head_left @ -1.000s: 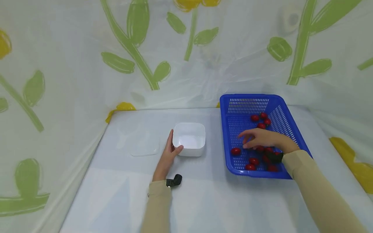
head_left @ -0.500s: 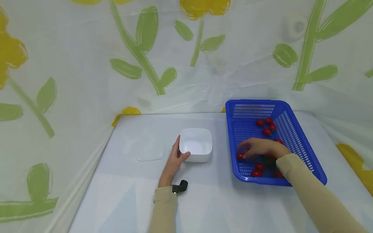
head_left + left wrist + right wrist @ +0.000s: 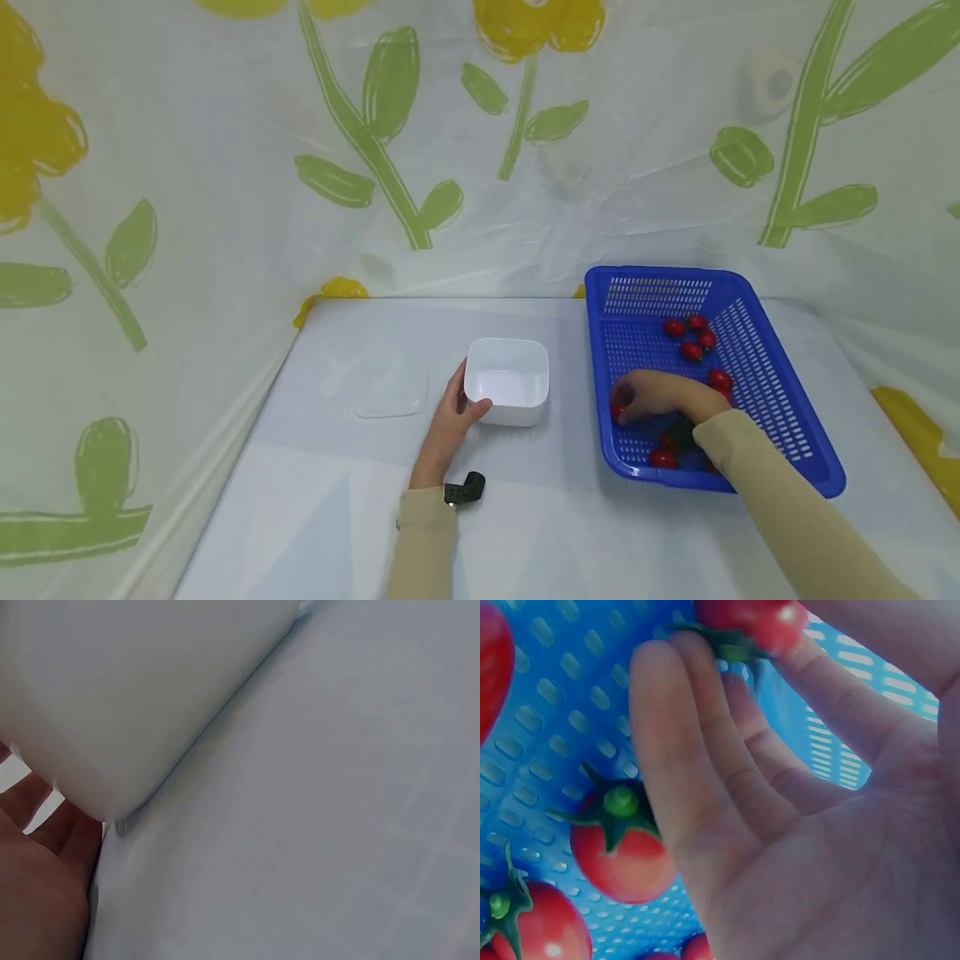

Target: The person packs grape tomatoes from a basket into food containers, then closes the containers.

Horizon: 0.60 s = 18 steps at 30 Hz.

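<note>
A white square plastic container (image 3: 510, 415) stands on the white table, its top uncovered. My left hand (image 3: 450, 425) holds it at the near left corner, thumb at the front rim and fingers along the left side. In the left wrist view, the fingers (image 3: 56, 825) lie against the container's wall. My right hand (image 3: 660, 393) is down inside a blue plastic basket (image 3: 596, 367). There its fingertips and thumb pinch a cherry tomato (image 3: 754, 622) with a green stem top. Other cherry tomatoes (image 3: 626, 855) lie below the hand in the right wrist view.
A clear lid (image 3: 390, 404) lies flat on the table left of the container. Several more tomatoes (image 3: 692, 352) sit along the basket's right side and back. A plastic sheet printed with flowers (image 3: 525, 208) hangs behind the table.
The right hand has lowered toward the tomato at the basket's left side and closed its fingers on it. The left hand stays at the container. The head view has shifted a little.
</note>
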### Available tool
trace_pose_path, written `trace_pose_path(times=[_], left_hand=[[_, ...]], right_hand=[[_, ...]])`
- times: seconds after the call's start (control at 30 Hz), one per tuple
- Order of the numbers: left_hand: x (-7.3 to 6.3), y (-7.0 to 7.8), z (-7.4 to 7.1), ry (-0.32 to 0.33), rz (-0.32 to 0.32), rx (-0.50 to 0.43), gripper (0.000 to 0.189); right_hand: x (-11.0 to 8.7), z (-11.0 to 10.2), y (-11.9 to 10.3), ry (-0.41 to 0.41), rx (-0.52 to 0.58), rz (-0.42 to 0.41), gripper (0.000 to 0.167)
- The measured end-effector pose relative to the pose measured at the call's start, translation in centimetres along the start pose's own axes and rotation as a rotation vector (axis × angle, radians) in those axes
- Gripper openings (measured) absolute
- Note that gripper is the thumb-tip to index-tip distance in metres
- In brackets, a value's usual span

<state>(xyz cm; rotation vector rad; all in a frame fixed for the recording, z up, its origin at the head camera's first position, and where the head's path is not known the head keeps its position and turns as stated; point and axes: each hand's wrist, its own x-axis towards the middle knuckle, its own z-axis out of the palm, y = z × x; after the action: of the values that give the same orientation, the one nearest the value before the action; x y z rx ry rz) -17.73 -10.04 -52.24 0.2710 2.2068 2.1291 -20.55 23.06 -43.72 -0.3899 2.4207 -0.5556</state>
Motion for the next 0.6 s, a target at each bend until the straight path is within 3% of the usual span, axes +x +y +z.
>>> trace_pose_path(times=[0.3, 0.4, 0.6], left_hand=[[0.0, -0.1, 0.0, -0.003, -0.036, 0.006, 0.075], [-0.3, 0.8, 0.0, -0.012, -0.053, 0.001, 0.075], [-0.9, 2.6, 0.1, -0.026, -0.024, 0.009, 0.073]], right_hand=[[0.2, 0.2, 0.0, -0.007, -0.047, -0.037, 0.027], [0.2, 0.1, 0.1, -0.003, -0.011, -0.045, 0.026], [-0.4, -0.6, 0.0, 0.059, 0.050, -0.051, 0.027]])
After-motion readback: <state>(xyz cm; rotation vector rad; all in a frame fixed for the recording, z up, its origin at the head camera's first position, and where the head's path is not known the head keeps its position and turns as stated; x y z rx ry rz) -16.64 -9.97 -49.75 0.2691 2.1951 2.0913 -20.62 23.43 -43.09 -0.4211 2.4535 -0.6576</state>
